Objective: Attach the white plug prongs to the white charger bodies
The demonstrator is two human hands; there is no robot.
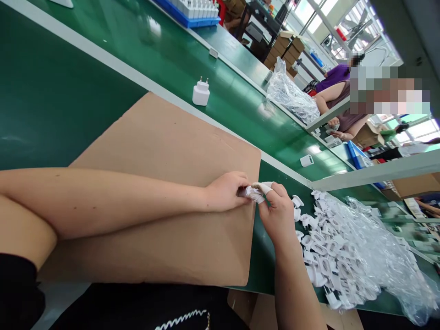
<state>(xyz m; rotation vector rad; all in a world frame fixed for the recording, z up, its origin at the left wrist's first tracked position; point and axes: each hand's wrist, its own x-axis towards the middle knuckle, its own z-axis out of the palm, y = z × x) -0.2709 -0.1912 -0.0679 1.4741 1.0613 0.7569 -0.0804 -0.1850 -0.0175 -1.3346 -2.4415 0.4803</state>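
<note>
My left hand (pixel 225 190) is closed around a small white plastic charger part (pixel 244 192) above the right edge of a brown cardboard sheet (pixel 165 183). My right hand (pixel 277 208), white covers on its fingertips, meets the left hand and pinches the other end of that part. Fingers hide most of the piece, so its exact shape cannot be made out. Just right of my right forearm lies a heap of white plastic charger pieces (pixel 326 256), partly under a clear plastic bag (pixel 374 252).
A white charger plug (pixel 201 93) stands on the green belt (pixel 158 68) beyond the cardboard, and a white housing (pixel 306 160) lies further along. A blue tray (pixel 202 21) of white parts is at the far side. Across the line, a co-worker's hands (pixel 337 130) handle parts.
</note>
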